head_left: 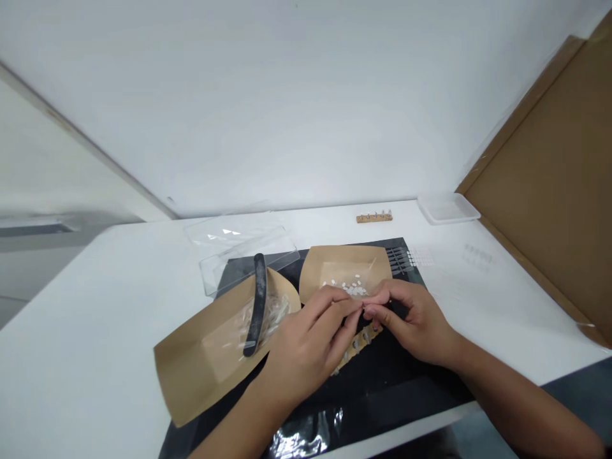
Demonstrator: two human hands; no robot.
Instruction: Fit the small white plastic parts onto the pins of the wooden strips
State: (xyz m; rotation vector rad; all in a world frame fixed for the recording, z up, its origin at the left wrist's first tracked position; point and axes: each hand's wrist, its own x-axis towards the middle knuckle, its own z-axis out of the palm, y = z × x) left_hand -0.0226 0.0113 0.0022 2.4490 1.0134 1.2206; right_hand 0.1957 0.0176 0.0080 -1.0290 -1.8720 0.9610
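Observation:
My left hand (pixel 310 338) and my right hand (pixel 414 319) meet fingertip to fingertip over the black mat (pixel 382 395). Both are closed in a pinch, and whatever lies between the fingers is too small to make out. Just below them a brown strip (pixel 356 347) with several small clear pieces on it lies partly hidden by my left hand. Behind my fingers stands a brown paper tray (pixel 315 264) with small white pieces (pixel 354 288) in it. A longer paper tray (pixel 191 357) at the left holds clear slender pieces (pixel 275 312), and a curved black nail file (pixel 259 306) rests across it.
Clear plastic lids (pixel 248 252) lie at the back left. A second brown strip (pixel 374 217) and a translucent shallow box (pixel 448 208) are near the wall. Grey slender pieces (pixel 398 261) lie on the mat's right edge. A cardboard panel (pixel 549 172) stands at the right.

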